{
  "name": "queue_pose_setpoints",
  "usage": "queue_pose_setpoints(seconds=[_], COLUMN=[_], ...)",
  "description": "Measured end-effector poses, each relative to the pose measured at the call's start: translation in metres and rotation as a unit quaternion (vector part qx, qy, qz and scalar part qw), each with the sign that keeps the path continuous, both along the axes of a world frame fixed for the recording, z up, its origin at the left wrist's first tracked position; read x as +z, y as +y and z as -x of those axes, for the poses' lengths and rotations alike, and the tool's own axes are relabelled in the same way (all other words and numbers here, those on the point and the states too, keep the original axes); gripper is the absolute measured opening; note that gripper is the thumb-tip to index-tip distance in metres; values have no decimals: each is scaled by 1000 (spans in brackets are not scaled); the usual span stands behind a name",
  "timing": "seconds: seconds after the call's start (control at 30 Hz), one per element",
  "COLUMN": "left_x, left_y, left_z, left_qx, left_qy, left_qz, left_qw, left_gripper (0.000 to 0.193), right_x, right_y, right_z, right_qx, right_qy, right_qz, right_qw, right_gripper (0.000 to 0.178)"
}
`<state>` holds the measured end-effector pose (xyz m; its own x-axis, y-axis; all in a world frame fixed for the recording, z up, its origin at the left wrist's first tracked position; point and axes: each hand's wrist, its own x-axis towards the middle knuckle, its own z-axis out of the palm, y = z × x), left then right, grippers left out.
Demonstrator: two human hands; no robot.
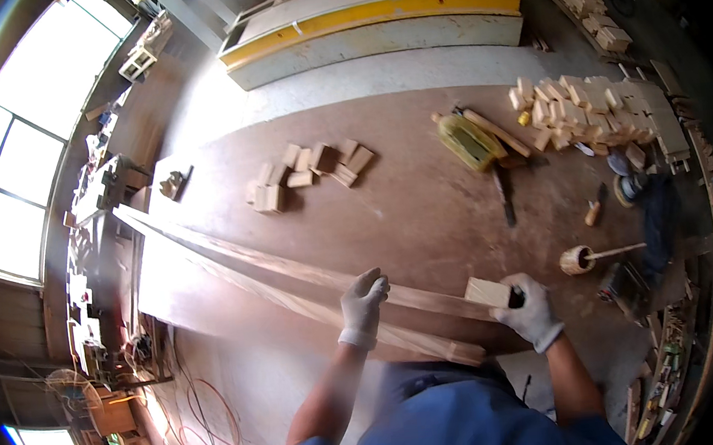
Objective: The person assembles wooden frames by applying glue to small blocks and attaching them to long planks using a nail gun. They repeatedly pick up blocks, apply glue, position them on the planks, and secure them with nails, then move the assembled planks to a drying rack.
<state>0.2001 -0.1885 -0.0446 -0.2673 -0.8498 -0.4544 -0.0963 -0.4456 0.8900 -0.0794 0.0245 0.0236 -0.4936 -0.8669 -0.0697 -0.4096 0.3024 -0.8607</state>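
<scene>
Both my hands wear pale work gloves. My left hand (363,308) is closed around the farther of two long wooden strips (275,265), which slant from far left toward me. Closer to my body lies the nearer strip (419,339), its end beside my waist. On the right, my right hand (530,313) is closed at the near end of the farther strip, with its fingers against a small pale wooden block (487,292). A dark spot shows between the block and the fingers. Its exact grip on the strip end is partly hidden.
Several small wooden blocks (304,163) lie on the brown worktable (407,209). Farther right are a yellow-green container (467,141), a big pile of blocks (577,111), a pot with a stick (577,259) and hand tools. A yellow-banded machine (372,24) stands beyond; hoses (213,425) lie on the floor.
</scene>
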Motion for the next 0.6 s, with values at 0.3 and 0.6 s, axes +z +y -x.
queue_pose_setpoints(seconds=[0.3,0.6], left_x=[-78,-49], left_y=[-217,-342], left_z=[-87,-93], left_qx=[-16,-45], left_qy=[-282,-549], left_qz=[192,279], left_qw=[940,787], left_gripper=[54,92], right_x=[-17,-5], right_y=[-73,-118], right_z=[-111,-146], right_qx=[-123,-142], right_qy=[-194,-139], right_qz=[-51,-102], right_qw=[972,975], right_gripper=[44,45])
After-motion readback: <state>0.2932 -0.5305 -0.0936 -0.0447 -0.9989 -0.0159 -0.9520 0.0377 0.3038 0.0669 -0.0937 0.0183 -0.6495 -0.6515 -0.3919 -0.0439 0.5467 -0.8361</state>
